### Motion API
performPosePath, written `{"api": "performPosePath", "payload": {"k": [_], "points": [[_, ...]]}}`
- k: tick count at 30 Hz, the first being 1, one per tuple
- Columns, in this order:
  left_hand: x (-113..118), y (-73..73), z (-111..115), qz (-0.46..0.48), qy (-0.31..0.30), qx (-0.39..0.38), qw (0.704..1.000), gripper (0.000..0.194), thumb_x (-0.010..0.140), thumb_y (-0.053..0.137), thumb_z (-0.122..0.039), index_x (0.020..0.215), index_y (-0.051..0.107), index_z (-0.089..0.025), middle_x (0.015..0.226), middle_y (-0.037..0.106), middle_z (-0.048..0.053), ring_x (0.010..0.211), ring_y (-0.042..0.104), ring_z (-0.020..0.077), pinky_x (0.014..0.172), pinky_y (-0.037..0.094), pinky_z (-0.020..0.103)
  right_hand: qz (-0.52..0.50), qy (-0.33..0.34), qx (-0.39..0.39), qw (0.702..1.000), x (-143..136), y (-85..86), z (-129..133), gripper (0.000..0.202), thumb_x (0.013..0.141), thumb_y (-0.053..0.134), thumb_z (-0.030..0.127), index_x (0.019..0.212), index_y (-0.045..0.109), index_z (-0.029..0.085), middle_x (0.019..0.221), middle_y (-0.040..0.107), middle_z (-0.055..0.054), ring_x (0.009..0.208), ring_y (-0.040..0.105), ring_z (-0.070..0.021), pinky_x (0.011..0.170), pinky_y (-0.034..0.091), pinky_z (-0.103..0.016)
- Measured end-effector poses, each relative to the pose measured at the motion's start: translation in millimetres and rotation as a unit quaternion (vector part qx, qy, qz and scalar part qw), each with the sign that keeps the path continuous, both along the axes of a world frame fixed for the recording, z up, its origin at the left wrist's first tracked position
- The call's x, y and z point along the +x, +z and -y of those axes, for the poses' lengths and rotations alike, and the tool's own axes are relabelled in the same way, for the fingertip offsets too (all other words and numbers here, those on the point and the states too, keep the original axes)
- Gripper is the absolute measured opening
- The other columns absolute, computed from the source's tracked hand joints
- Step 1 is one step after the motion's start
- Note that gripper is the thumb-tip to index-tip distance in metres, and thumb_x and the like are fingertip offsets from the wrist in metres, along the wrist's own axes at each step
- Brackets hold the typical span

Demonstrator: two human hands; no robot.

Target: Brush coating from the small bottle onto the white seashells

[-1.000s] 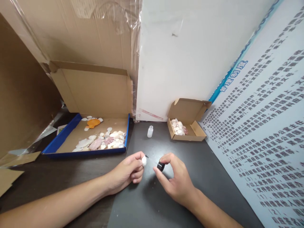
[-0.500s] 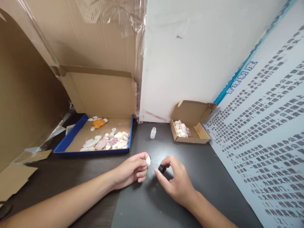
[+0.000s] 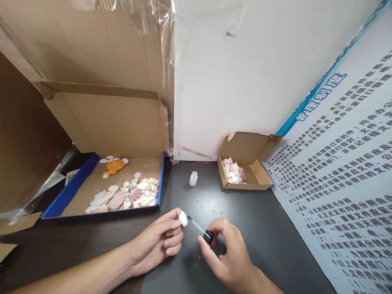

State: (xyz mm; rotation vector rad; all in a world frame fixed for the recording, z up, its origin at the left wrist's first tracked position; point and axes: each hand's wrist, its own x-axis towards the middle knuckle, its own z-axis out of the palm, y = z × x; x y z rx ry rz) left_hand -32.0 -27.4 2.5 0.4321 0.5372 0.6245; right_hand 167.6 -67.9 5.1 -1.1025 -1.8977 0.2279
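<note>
Between the thumb and forefinger of my left hand (image 3: 161, 239) is a small white seashell (image 3: 183, 219). My right hand (image 3: 231, 253) pinches the black cap of a brush applicator (image 3: 208, 236). Its clear stem points up and left, and the dark brush tip is at or very near the shell's right edge; I cannot tell whether they touch. Beyond both hands a small uncapped bottle (image 3: 193, 179), whitish and translucent, stands upright on the dark tabletop (image 3: 174, 269).
On the left, an open blue-edged cardboard box (image 3: 72, 200) holds many shells and an orange piece (image 3: 115, 166). A smaller open cardboard box (image 3: 248, 186) with shells is at the back right. A white panel (image 3: 214, 81) and a printed poster (image 3: 346, 175) border the table.
My right hand has turned the cap, so the applicator's stem now shows, with its tip beside the shell. Both hands sit slightly lower in view, and the camera has shifted.
</note>
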Motion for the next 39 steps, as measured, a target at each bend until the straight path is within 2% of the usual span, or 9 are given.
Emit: {"api": "performPosePath", "payload": {"k": [3, 8, 15, 24, 36, 39], "points": [[-1.0, -0.7, -0.6, 0.002, 0.000, -0.005, 1.000, 0.007, 0.091, 0.056, -0.019, 0.085, 0.052, -0.019, 0.059, 0.027, -0.008, 0.047, 0.019, 0.0044, 0.048, 0.018, 0.020, 0.013, 0.033, -0.013, 0.999, -0.7, -2.9, -1.1, 0.014, 0.085, 0.058, 0.018, 0.089, 0.045, 0.022, 0.062, 0.054, 0.004, 0.049, 0.054, -0.0120, 0.053, 0.044, -0.025], [-1.0, 0.6, 0.2, -0.008, -0.002, -0.009, 1.000, 0.010, 0.090, 0.060, -0.022, 0.086, 0.051, -0.019, 0.059, 0.027, -0.009, 0.046, 0.017, 0.0043, 0.047, 0.017, 0.020, 0.024, 0.006, -0.042, 0.999, -1.5, -8.1, -2.3, 0.017, 0.084, 0.058, 0.018, 0.087, 0.042, 0.023, 0.059, 0.048, 0.006, 0.046, 0.050, -0.0110, 0.050, 0.041, -0.024], [-1.3, -0.6, -0.2, -0.002, -0.005, -0.007, 1.000, 0.013, 0.089, 0.061, -0.022, 0.086, 0.048, -0.020, 0.056, 0.025, -0.010, 0.046, 0.016, 0.0048, 0.047, 0.017, 0.020, 0.010, 0.028, -0.006, 1.000, -6.5, -1.2, -2.9, 0.016, 0.083, 0.055, 0.018, 0.086, 0.041, 0.023, 0.058, 0.045, 0.007, 0.045, 0.045, -0.0105, 0.049, 0.040, -0.023], [-0.4, 1.2, -0.5, -0.005, 0.003, 0.002, 1.000, 0.016, 0.087, 0.065, -0.024, 0.085, 0.049, -0.020, 0.057, 0.026, -0.009, 0.046, 0.016, 0.0048, 0.047, 0.016, 0.021, 0.033, -0.011, -0.038, 0.999, 1.8, -2.4, -2.6, 0.017, 0.084, 0.060, 0.020, 0.087, 0.043, 0.023, 0.060, 0.045, 0.007, 0.046, 0.048, -0.0107, 0.049, 0.042, -0.022], [0.7, 0.1, -2.0, 0.000, 0.010, -0.004, 1.000, 0.016, 0.088, 0.062, -0.019, 0.083, 0.047, -0.021, 0.056, 0.026, -0.009, 0.047, 0.017, 0.0052, 0.049, 0.017, 0.021, 0.022, 0.017, -0.044, 0.999, 3.7, 4.6, 1.7, 0.016, 0.086, 0.058, 0.021, 0.090, 0.043, 0.023, 0.061, 0.047, 0.007, 0.047, 0.050, -0.0106, 0.051, 0.044, -0.022], [1.1, 0.1, -1.9, -0.003, 0.014, -0.004, 1.000, 0.018, 0.088, 0.062, -0.019, 0.082, 0.046, -0.020, 0.056, 0.026, -0.009, 0.046, 0.017, 0.0050, 0.049, 0.017, 0.021, 0.024, 0.007, -0.068, 0.997, 3.9, 2.4, 0.8, 0.017, 0.086, 0.058, 0.021, 0.088, 0.042, 0.024, 0.058, 0.043, 0.008, 0.045, 0.046, -0.0103, 0.049, 0.040, -0.022]]}}
